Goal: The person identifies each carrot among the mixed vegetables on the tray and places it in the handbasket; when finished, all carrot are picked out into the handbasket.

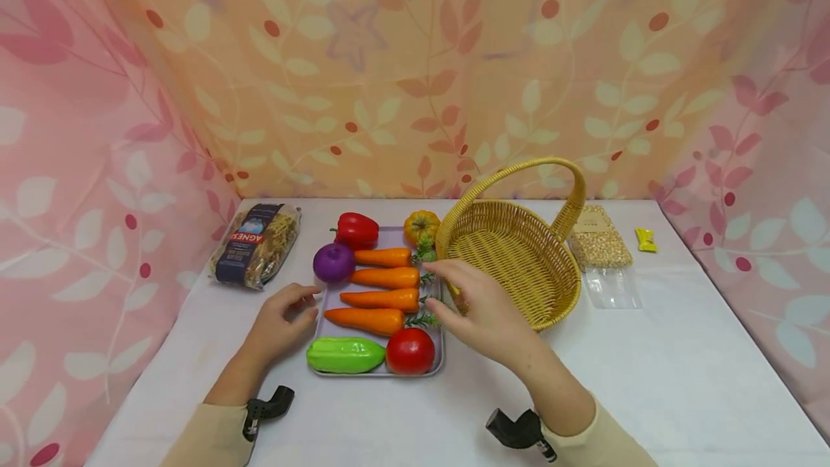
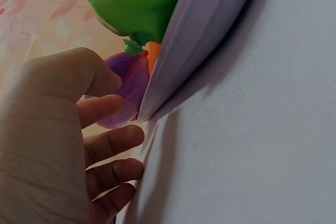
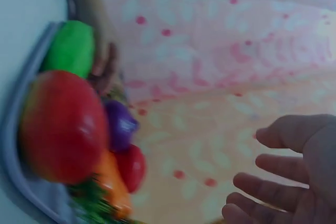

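A lilac tray (image 1: 376, 375) holds several orange carrots (image 1: 366, 320) with green tops, a purple onion (image 1: 333, 263), a red bell pepper (image 1: 358, 230), a small pumpkin (image 1: 423, 226), a ridged green vegetable (image 1: 346, 354) and a round red fruit (image 1: 411, 351). Beside the tray's left edge is my left hand (image 1: 279, 323), fingers loosely bent and holding nothing; the left wrist view shows them near the onion (image 2: 134, 87). My right hand (image 1: 486, 308) hovers by the tray's right edge near the carrot tops, fingers spread and nothing in them. It hides part of the wicker basket (image 1: 512, 258).
The basket's tall handle (image 1: 577, 200) arches over it. At the left lies a pasta bag (image 1: 256, 243). Right of the basket are a clear bag of pale grains (image 1: 599, 236) and a small yellow wrapped sweet (image 1: 645, 239). Patterned cloth (image 1: 402, 78) encloses the back and sides.
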{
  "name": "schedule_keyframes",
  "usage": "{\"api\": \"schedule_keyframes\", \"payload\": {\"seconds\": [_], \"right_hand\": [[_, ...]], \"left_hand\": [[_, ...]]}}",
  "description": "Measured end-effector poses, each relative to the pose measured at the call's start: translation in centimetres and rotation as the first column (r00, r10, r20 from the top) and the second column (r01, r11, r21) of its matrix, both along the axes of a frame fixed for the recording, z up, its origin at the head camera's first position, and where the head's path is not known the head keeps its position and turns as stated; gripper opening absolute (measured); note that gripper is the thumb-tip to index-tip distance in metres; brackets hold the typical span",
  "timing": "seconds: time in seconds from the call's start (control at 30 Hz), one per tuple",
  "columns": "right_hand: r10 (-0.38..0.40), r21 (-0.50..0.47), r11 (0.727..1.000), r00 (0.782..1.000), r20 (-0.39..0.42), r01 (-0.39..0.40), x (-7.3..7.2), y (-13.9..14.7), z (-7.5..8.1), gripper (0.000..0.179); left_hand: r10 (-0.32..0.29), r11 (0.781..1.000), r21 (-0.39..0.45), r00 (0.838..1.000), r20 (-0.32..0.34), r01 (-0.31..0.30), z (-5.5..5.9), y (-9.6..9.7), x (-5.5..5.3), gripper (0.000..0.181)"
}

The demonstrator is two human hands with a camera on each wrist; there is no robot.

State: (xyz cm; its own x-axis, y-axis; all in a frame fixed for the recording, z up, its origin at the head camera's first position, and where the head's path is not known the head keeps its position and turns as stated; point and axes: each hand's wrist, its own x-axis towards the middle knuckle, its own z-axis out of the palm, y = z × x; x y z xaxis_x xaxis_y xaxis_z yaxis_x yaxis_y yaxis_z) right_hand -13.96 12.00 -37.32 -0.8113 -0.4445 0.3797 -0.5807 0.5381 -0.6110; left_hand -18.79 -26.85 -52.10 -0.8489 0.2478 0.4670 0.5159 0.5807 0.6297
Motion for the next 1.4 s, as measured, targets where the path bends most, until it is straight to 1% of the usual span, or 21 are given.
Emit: {"api": "schedule_keyframes", "payload": {"seconds": [0.1, 0.17, 0.23, 0.3, 0.4, 0.5, 0.67, 0.8, 0.97, 1.1, 1.23, 1.4], "right_hand": [[-0.007, 0.008, 1.000, 0.996, 0.094, 0.006, -0.6, -1.6, -1.8, 0.046], [-0.020, 0.030, 0.999, 0.991, 0.131, 0.016, -1.1, -2.4, -3.1, 0.046], [-0.038, 0.055, 0.998, 0.989, 0.142, 0.030, -1.6, -3.0, -4.3, 0.046], [-0.066, 0.081, 0.995, 0.989, 0.134, 0.055, -2.0, -3.4, -5.4, 0.045], [-0.108, 0.122, 0.988, 0.988, 0.109, 0.095, -2.4, -3.9, -6.3, 0.044], [-0.139, 0.179, 0.977, 0.984, 0.110, 0.118, -2.5, -4.4, -6.8, 0.047], [-0.183, 0.249, 0.958, 0.973, 0.142, 0.144, -2.6, -4.9, -7.5, 0.053], [-0.219, 0.263, 0.949, 0.965, 0.144, 0.176, -2.8, -5.1, -8.1, 0.054], [-0.238, 0.264, 0.944, 0.962, 0.133, 0.197, -3.0, -5.2, -8.6, 0.051], [-0.238, 0.283, 0.938, 0.965, 0.108, 0.200, -3.0, -5.2, -8.6, 0.049], [-0.226, 0.292, 0.936, 0.971, 0.072, 0.196, -2.7, -5.2, -8.1, 0.047], [-0.222, 0.322, 0.922, 0.975, -0.023, 0.218, -2.0, -5.2, -7.2, 0.048]], "left_hand": [[0.017, 0.999, -0.043, 0.999, 0.033, -0.016, -0.1, 0.0, 0.0, 0.036], [0.031, 0.997, -0.074, 0.998, 0.056, -0.027, -0.1, 0.0, 0.0, 0.036], [0.032, 0.995, -0.091, 0.998, 0.061, -0.027, 0.0, 0.1, -0.1, 0.036], [0.028, 0.995, -0.100, 0.998, 0.059, -0.022, 0.0, 0.1, -0.1, 0.037], [0.016, 0.995, -0.103, 0.999, 0.046, -0.011, 0.1, 0.1, -0.2, 0.038], [0.013, 0.994, -0.105, 0.999, 0.040, -0.008, 0.2, 0.0, -0.2, 0.038], [0.015, 0.995, -0.100, 0.999, 0.051, -0.010, 0.3, 0.0, -0.1, 0.038], [0.020, 0.994, -0.104, 0.998, 0.060, -0.014, 0.2, -0.1, -0.1, 0.038], [0.017, 0.995, -0.099, 0.998, 0.064, -0.011, 0.2, -0.1, -0.2, 0.038], [0.020, 0.995, -0.097, 0.997, 0.071, -0.013, 0.2, -0.1, -0.2, 0.038], [0.029, 0.994, -0.108, 0.996, 0.082, -0.020, 0.1, -0.2, -0.1, 0.037], [0.037, 0.993, -0.116, 0.995, 0.093, -0.026, 0.1, -0.1, 0.0, 0.037]]}}
